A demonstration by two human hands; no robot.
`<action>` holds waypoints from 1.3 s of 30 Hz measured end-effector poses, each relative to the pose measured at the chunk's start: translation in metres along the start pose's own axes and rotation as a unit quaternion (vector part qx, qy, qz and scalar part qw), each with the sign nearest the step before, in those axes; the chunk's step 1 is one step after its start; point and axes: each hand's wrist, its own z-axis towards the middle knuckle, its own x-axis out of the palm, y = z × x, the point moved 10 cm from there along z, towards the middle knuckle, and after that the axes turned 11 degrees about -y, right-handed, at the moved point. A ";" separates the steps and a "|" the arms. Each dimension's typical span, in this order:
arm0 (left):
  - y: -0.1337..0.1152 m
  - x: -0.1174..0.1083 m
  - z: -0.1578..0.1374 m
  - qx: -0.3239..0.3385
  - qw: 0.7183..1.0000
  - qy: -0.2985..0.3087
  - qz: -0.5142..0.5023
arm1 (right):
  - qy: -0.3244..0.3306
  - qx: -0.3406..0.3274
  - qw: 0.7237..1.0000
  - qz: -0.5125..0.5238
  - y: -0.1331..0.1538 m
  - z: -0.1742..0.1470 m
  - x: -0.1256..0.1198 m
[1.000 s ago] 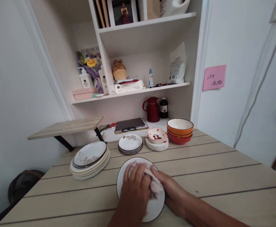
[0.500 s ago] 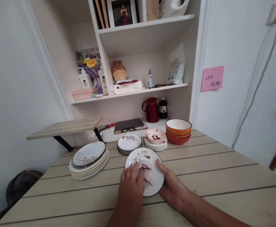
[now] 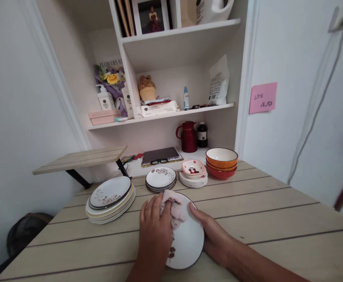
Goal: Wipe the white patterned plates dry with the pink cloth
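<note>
On the table, at far left, a big stack of plates, well apart from the left hand. Little danger there, by judgement, short of a wide elbow swing. Next, the left hand, bunched around a pale pink cloth and set against the upper left of a plate. Just beyond, a stack of small plates: could get chipped by a hard forward shove.

At center, between 2 hands, on the near side of the small plates, the plate itself. Could tip or twist under a lopsided push near the rim, or slide away on its smooth face after a loosened thumb. To look at: round, white, thinly edged in dark brown, with a brown flower print at lower left, partly covered. Raised or resting on the wood: cannot tell.

Behind, a square bowl on white saucers. Then the right hand, clasping the plate's right edge, thumb on top, fingers mostly hidden. Farther back at right, stacked bowls, apart from the right hand.
</note>
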 end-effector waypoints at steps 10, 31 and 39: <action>-0.012 -0.005 -0.008 0.036 0.999 -0.024 -0.020 | -0.003 -0.003 1.000 0.020 0.004 -0.002 0.001; 0.001 0.002 -0.006 -0.011 1.000 0.001 -0.008 | -0.015 0.005 0.995 0.099 0.006 0.009 -0.006; -0.018 -0.005 -0.007 0.038 0.999 -0.002 -0.020 | 0.004 0.026 0.996 0.090 0.004 0.004 0.001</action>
